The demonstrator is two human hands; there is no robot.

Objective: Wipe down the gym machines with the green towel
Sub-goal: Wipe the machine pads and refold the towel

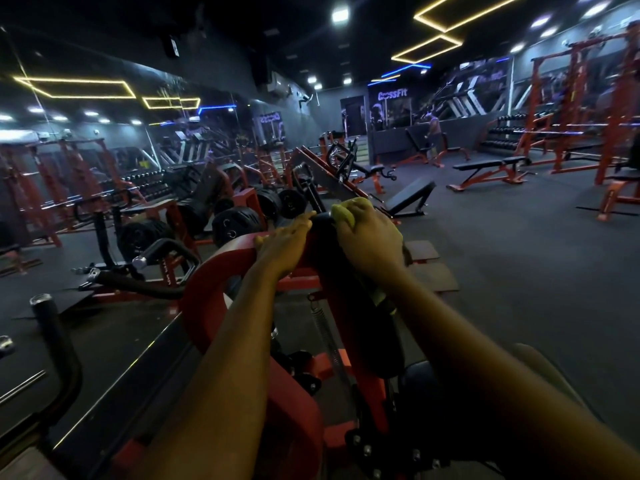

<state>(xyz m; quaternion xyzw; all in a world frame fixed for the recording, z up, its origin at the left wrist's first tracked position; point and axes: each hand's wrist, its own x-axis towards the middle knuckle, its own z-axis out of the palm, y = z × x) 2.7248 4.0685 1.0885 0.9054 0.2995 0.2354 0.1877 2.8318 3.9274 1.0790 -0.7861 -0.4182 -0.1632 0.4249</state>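
Observation:
A red-framed gym machine with a black chest pad stands right in front of me. My right hand grips the green towel bunched against the top of the black pad. A strip of the towel also shows under my right wrist. My left hand rests on the red frame beside the pad, fingers stretched forward along its top edge. Most of the towel is hidden under my right hand.
Black handle bars stick out at the left of the machine. Weight plates and more red machines stand beyond. Flat benches sit on the dark floor at the right. A person stands far back near the wall.

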